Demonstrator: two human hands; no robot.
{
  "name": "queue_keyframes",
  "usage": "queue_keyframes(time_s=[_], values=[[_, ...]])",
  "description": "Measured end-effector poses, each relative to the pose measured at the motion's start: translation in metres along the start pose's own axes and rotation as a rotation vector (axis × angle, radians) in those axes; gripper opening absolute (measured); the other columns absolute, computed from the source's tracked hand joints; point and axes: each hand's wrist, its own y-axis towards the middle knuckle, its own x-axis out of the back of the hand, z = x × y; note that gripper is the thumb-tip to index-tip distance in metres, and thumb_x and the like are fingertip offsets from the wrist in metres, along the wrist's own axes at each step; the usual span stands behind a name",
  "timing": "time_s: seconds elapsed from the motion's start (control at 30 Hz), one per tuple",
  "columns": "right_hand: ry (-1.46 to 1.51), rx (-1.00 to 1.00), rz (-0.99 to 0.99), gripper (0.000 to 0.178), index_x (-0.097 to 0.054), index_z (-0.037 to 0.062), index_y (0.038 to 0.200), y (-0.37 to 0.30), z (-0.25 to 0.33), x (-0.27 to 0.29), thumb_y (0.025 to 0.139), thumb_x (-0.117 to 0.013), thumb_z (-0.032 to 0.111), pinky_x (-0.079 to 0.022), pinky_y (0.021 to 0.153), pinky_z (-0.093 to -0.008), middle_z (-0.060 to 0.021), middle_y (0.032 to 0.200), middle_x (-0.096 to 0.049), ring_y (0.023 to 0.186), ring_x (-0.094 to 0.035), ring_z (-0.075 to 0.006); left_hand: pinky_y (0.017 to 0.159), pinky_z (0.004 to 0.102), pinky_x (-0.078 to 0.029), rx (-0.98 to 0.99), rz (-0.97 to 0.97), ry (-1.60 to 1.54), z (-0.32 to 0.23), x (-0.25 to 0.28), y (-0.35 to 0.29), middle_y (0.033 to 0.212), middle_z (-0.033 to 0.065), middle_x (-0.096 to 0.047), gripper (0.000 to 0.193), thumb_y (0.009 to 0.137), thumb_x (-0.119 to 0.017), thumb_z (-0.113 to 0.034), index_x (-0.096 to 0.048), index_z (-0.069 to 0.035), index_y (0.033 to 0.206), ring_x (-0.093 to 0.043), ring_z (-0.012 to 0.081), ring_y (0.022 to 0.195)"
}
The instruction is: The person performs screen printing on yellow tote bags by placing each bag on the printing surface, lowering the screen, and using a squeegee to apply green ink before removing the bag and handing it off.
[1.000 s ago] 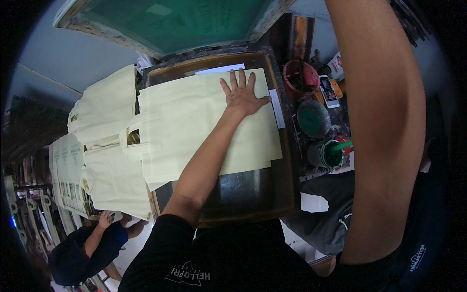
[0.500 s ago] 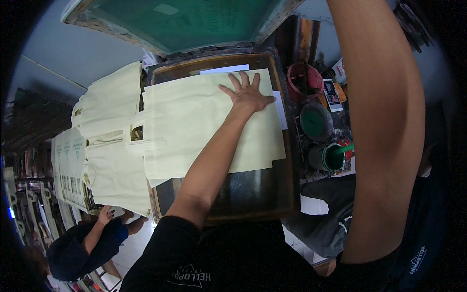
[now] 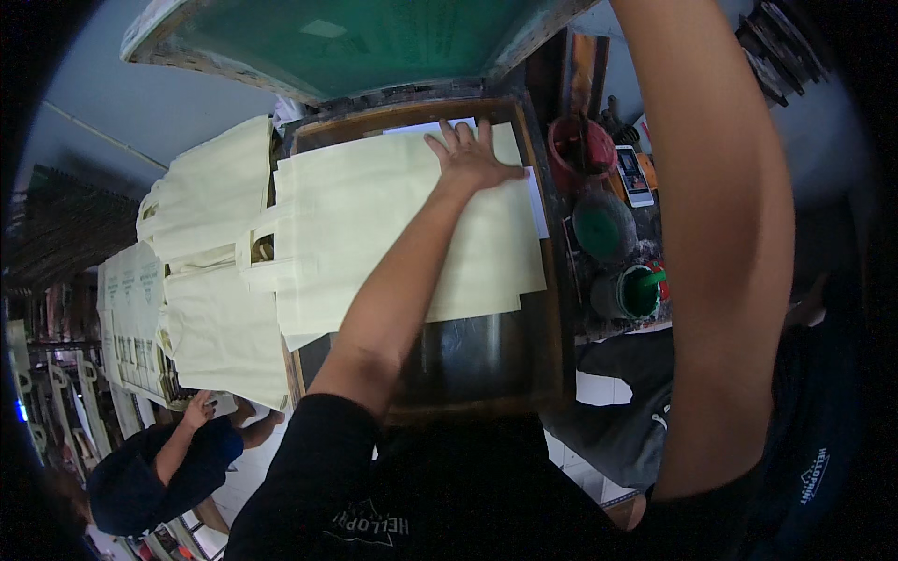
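cream bag (image 3: 365,224) on dark board (image 3: 482,360) under left hand (image 3: 470,171), fingers (image 3: 485,138) wide apart, right hand out of view

Right hand is cut off by top edge; green mesh screen (image 3: 374,56) too. Flat cream fabric bag (image 3: 365,206) partly hidden under bare left hand (image 3: 472,170). Dark grey trousers (image 3: 608,439) partly behind bare right arm (image 3: 720,215). White phone (image 3: 634,178) display unreadably small.

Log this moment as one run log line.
left hand: open, fingers spread on cream bag | right hand: out of view | green screen: tilted up beyond dark board
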Motion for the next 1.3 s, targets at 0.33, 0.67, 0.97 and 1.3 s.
queue_keyframes(time_s=[0.33,0.67,0.97,1.3], values=[[0.182,-0.180,0.136,0.029,-0.069,0.0031,0.094,-0.175,0.094,-0.014,0.096,-0.062,0.032,-0.053,0.067,-0.0499,-0.0221,0.080,-0.068,0.072,-0.068,-0.0378,0.093,0.0434,-0.054,-0.553,-0.482,-1.720,0.104,0.040,-0.241,0.106,0.0240,-0.072,0.050,0.096,-0.067,-0.031,-0.058,0.011,0.122,-0.071,0.0295,0.101],[0.085,-0.072,0.423,0.020,-0.064,0.0019,0.089,-0.319,0.135,-0.129,0.092,-0.069,0.021,-0.052,0.062,-0.0437,-0.0150,0.079,-0.067,0.073,-0.067,-0.0339,0.065,0.0290,-0.053,0.187,-0.063,-1.548,0.139,-0.098,-0.317,0.083,0.0138,-0.074,0.029,0.099,-0.066,-0.023,-0.072,0.003,0.088,-0.066,0.0149,0.066],[0.303,-0.180,0.682,0.026,-0.059,0.0056,0.082,-0.302,0.121,-0.090,0.091,-0.070,0.027,-0.049,0.059,-0.0453,-0.0146,0.073,-0.063,0.069,-0.065,-0.0356,0.063,0.0283,-0.053,0.159,0.041,-1.582,0.146,-0.100,-0.318,0.076,0.0112,-0.071,0.029,0.099,-0.067,-0.023,-0.071,0.004,0.086,-0.066,0.0154,0.064],[0.155,0.049,0.468,0.022,-0.058,0.0088,0.086,-0.319,0.107,-0.130,0.089,-0.071,0.027,-0.049,0.056,-0.0417,-0.0097,0.069,-0.060,0.065,-0.063,-0.0298,0.063,0.0287,-0.056,0.162,0.043,-1.652,0.147,-0.102,-0.320,0.077,0.0121,-0.071,0.023,0.099,-0.066,-0.017,-0.070,0.005,0.093,-0.067,0.0154,0.064]])
